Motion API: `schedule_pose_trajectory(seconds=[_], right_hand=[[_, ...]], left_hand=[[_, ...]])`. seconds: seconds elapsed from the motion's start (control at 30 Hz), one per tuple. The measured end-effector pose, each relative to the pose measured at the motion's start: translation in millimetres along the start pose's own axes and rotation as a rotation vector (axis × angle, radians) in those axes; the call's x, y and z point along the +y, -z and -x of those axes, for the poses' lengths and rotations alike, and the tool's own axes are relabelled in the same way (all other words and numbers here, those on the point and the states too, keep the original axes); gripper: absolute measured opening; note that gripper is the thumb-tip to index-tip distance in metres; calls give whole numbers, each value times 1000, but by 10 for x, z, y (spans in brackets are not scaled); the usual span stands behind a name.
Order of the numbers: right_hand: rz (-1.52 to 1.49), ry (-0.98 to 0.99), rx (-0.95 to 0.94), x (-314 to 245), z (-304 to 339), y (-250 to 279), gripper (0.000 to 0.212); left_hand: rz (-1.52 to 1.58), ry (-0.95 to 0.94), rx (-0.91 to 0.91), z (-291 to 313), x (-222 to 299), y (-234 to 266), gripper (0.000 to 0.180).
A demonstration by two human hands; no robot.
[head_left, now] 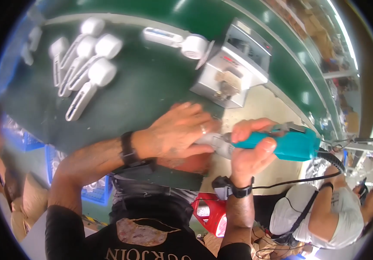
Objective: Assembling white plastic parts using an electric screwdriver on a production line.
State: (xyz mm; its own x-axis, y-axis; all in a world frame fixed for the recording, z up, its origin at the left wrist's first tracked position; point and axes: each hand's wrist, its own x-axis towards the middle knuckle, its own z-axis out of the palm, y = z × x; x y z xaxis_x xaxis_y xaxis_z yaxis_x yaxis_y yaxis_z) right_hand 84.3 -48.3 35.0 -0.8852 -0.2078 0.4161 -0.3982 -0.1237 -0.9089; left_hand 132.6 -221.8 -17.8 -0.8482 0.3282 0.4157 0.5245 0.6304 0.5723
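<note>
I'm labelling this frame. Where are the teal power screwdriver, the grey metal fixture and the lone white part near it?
teal power screwdriver (292,143), head view, on its body.
grey metal fixture (234,65), head view, on its top face.
lone white part (193,46), head view, on its round head.

Lying clustered on the green worktop (151,91) at upper left: white handled plastic parts (84,65). Standing farther right: a grey metal fixture (234,65). Sitting below the edge: blue crates (93,188), a red object (210,210), another person (325,212).
</note>
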Motion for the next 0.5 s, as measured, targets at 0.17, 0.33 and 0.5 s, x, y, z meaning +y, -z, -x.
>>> schedule_pose_trajectory(seconds=[0.17, 0.33, 0.5], right_hand=[[-113, -35, -32, 43, -8, -43, 54], [-149, -61, -42, 68, -15, -23, 50], [-38, -62, 5, -54, -131, -13, 55]], left_hand=[[-4, 29, -12, 20, 36, 62, 39], [-10, 39, -1, -7, 14, 41, 38], [21, -5, 49, 7, 1, -16, 36]])
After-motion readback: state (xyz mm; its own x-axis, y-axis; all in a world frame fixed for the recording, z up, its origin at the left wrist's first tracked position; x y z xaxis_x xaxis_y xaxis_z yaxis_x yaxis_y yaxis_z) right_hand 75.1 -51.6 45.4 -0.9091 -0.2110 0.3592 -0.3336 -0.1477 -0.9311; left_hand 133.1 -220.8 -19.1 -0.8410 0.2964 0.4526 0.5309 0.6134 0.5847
